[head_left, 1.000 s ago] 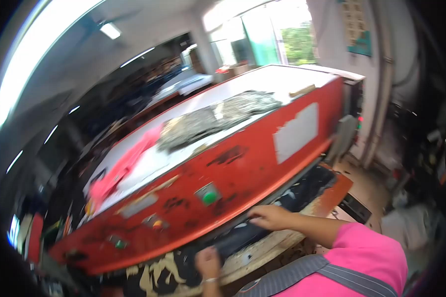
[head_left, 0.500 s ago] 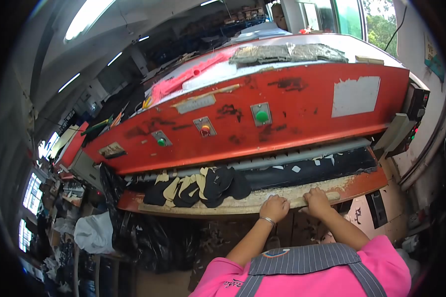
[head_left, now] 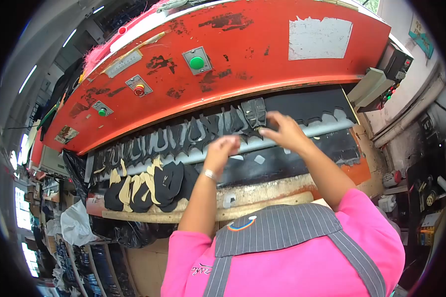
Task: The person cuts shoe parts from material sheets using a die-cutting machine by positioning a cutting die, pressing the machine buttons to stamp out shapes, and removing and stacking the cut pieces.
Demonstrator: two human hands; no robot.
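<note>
My left hand [head_left: 222, 149] is raised over the grey strip of the press bed, its fingers curled together; whatever they may hold is hidden. Just beside a dark block-like cutting die [head_left: 254, 112] is my right hand [head_left: 286, 132], thumb and fingers apart. Whether its fingertips touch the die I cannot tell. A row of black cut material [head_left: 193, 133] with curved cut-outs lies along the bed. To the left of my left hand, black and cream cut pieces [head_left: 143, 190] are heaped at the front ledge.
The red press front [head_left: 252, 54] spans the far side, with green buttons [head_left: 196, 63] and a red button [head_left: 139, 89]. A wooden bar [head_left: 262, 203] runs along the front edge. Small white scraps [head_left: 259, 159] lie on the black surface. Pipes [head_left: 411, 114] run down the right wall.
Both hands have left the front wooden edge and reached forward over the bed. The gap under the red front now shows the row of cut material and the die. The view has tilted down.
</note>
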